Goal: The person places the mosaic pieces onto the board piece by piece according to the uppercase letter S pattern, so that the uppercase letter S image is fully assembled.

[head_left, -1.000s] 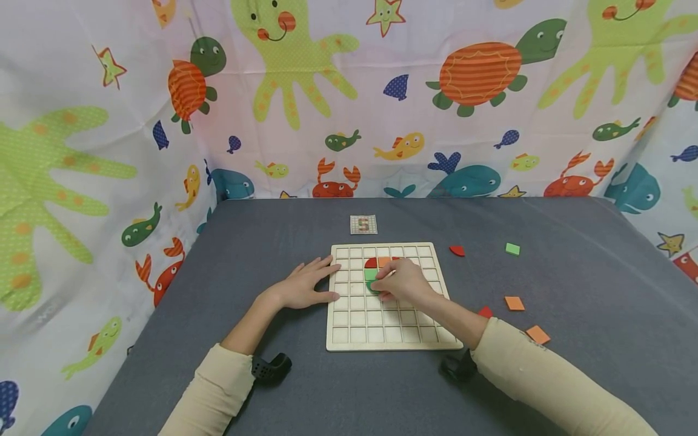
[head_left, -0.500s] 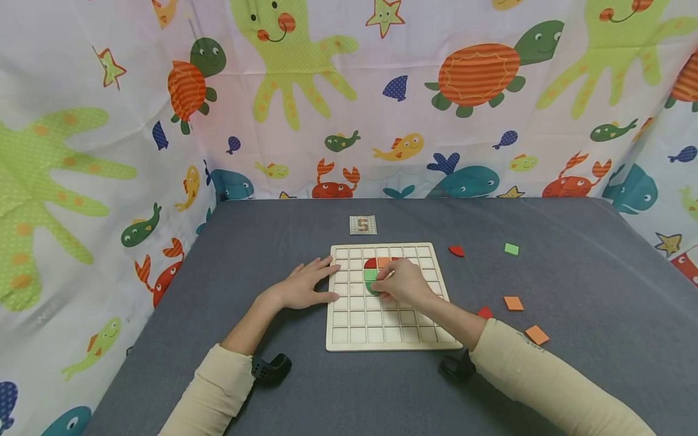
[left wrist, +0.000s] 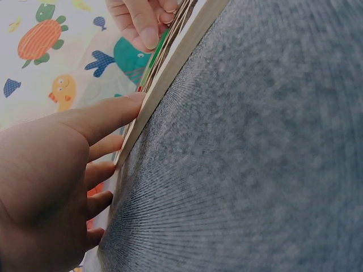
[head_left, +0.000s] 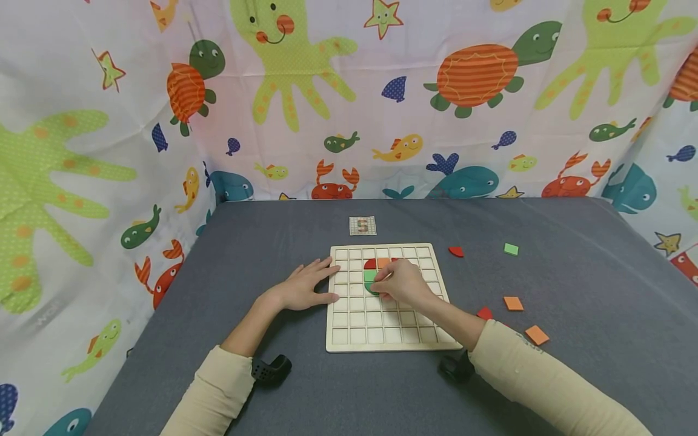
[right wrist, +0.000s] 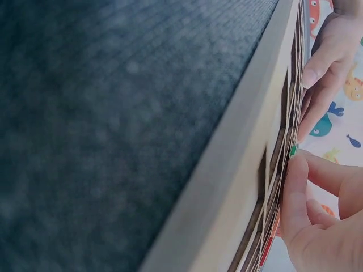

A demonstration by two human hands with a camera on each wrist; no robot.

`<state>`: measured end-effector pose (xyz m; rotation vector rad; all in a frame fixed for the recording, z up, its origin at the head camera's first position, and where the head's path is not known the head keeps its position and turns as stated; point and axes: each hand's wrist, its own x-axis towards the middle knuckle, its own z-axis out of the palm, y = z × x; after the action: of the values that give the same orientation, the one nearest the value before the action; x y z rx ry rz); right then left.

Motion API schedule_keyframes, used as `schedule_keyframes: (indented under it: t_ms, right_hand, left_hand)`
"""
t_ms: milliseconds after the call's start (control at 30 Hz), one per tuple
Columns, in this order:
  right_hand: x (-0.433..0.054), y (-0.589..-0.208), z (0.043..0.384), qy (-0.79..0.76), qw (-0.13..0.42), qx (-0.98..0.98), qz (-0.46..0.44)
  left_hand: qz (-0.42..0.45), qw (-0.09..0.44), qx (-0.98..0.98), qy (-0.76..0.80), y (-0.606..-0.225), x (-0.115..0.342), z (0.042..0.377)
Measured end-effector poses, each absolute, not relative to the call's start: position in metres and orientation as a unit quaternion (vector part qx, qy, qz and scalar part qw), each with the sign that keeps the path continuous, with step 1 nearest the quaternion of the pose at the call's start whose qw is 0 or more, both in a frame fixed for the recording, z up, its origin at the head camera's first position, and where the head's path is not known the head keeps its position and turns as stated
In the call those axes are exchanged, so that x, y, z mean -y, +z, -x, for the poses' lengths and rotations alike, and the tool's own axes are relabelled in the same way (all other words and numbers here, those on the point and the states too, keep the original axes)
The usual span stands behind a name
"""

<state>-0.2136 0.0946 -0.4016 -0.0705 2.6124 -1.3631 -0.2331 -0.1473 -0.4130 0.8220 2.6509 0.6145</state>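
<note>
A pale wooden grid board [head_left: 349, 335] lies on the grey cloth. My left hand [head_left: 301, 287] rests at its left side, fingers spread, with thumb and fingertips on the rim. Over the middle of the board, my right hand [head_left: 406, 283] pinches a green quarter-circle tile [head_left: 371, 289] set in a cell; the fingers partly cover it. Directly above that cell sits a light green square tile [head_left: 370, 275]. The row above holds a red quarter-circle tile [head_left: 370, 264], an orange square tile [head_left: 383, 263] and another red piece mostly hidden by the hand. In the right wrist view a green sliver [right wrist: 294, 150] shows at the fingertips.
A small pattern card [head_left: 362, 226] lies behind the board. To the right are a loose red quarter-circle tile [head_left: 456, 251], a green square [head_left: 511, 249], two orange squares [head_left: 513, 303] and a red piece [head_left: 485, 313] beside the right forearm. A printed curtain [head_left: 338, 79] surrounds the table.
</note>
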Motion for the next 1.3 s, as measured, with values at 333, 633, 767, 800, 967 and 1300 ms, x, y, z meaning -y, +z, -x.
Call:
schedule_keyframes:
  t_ms: [333, 633, 767, 800, 967, 1300]
  right_hand:
    - [-0.095, -0.4, 0.215, -0.457, 0.105, -0.883, 0.03]
    - [-0.095, -0.399, 0.215, -0.447, 0.11, -0.887, 0.028]
    - [-0.096, -0.399, 0.215, -0.451, 0.11, -0.885, 0.032]
    - [-0.096, -0.399, 0.215, -0.452, 0.11, -0.885, 0.034]
    - [-0.099, -0.4, 0.216, -0.464, 0.116, -0.877, 0.043]
    - [-0.108, -0.401, 0.218, -0.495, 0.138, -0.857, 0.032]
  left_hand:
    - [-0.284, 0.149, -0.924, 0.21, -0.415, 0.148, 0.234]
    - [-0.281, 0.152, -0.925, 0.204, -0.417, 0.149, 0.236]
    - [-0.28, 0.154, -0.925, 0.205, -0.416, 0.148, 0.236]
    - [-0.279, 0.156, -0.925, 0.204, -0.416, 0.148, 0.236]
    - [-0.282, 0.154, -0.924, 0.206, -0.417, 0.147, 0.237]
    - [-0.282, 0.151, -0.926, 0.202, -0.418, 0.147, 0.237]
